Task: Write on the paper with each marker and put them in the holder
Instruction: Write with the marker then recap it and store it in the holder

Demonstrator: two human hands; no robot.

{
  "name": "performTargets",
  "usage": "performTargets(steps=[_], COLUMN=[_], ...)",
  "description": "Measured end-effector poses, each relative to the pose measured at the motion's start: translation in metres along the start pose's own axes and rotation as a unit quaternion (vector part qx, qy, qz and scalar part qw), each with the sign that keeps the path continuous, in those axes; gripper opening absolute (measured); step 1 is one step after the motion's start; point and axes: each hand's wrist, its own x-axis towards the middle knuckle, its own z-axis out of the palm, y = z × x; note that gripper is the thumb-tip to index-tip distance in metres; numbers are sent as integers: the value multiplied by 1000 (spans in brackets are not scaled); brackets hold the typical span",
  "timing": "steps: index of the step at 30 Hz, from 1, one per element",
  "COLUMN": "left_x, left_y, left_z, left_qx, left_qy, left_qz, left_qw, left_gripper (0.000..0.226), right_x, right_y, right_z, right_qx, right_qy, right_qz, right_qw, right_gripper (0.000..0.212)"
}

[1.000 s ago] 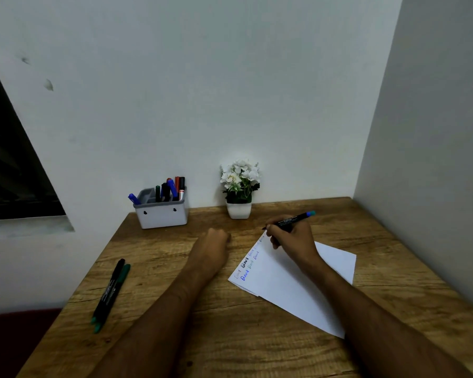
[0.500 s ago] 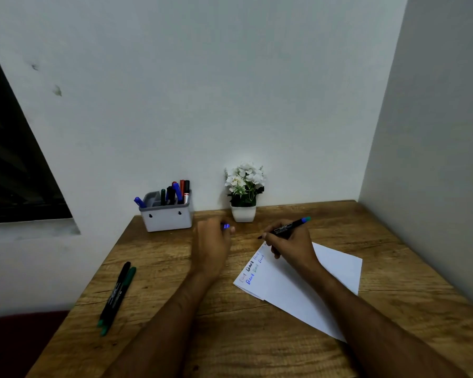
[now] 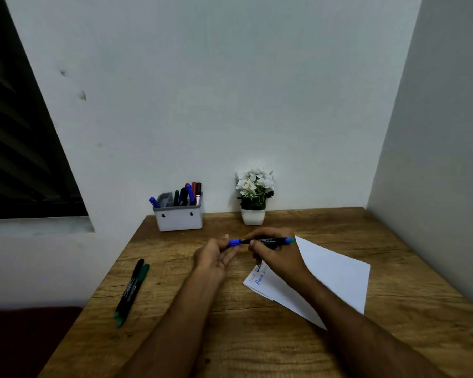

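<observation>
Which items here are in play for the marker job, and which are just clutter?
In play: marker in right hand; blue cap in left hand; paper; holder; two markers on table.
Clutter: flower pot.

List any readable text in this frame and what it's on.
Paper: handwritten words at its left end, a black one starting "Ba" and a blue one starting "Ba"; the rest is hidden by the right hand or too small to read. A fainter word beside them is illegible.
Marker in the right hand: white print on the barrel, too small to read.
Two markers on the table: white barrel print, blurred.
Holder: no text, only two small dark marks.
</observation>
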Motion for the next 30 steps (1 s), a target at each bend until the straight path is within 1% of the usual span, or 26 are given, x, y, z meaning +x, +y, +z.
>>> performTargets(steps=[7, 10, 13, 14, 17, 18, 23, 30], left_x=[-7, -8, -8, -8, -7, -7, -9, -7], left_y=[1, 2, 3, 4, 10, 12, 16, 17], left_z=[-4, -4, -5, -7, -12, -13, -13, -19], left_qx=[-26, -10, 9, 15, 20, 17, 27, -2], left_qy=[-16, -17, -22, -18, 1, 5, 34, 76], left_qz=[-10, -7, -6, -4, 6, 11, 52, 74], left_qw=[999, 1000, 1000, 1000, 1000, 1000, 998, 994], left_gripper=[13, 11, 11, 12, 16, 17, 15, 11], right_x=[2, 1, 3, 4, 5, 5, 7, 16], right_y=[-2, -3, 1, 2, 3, 3, 5, 11], right_z=[5, 9, 12, 12, 12, 13, 22, 41], right_qx=[-2, -1, -38, -33, 10, 17, 82, 101], right_qy=[-3, 4, 14, 9, -14, -16, -21, -25], right_qz=[11, 18, 0, 2, 32, 37, 57, 82], right_qw=[1000, 1000, 999, 999, 999, 999, 995, 991], right_gripper=[14, 9, 6, 5, 16, 17, 12, 10])
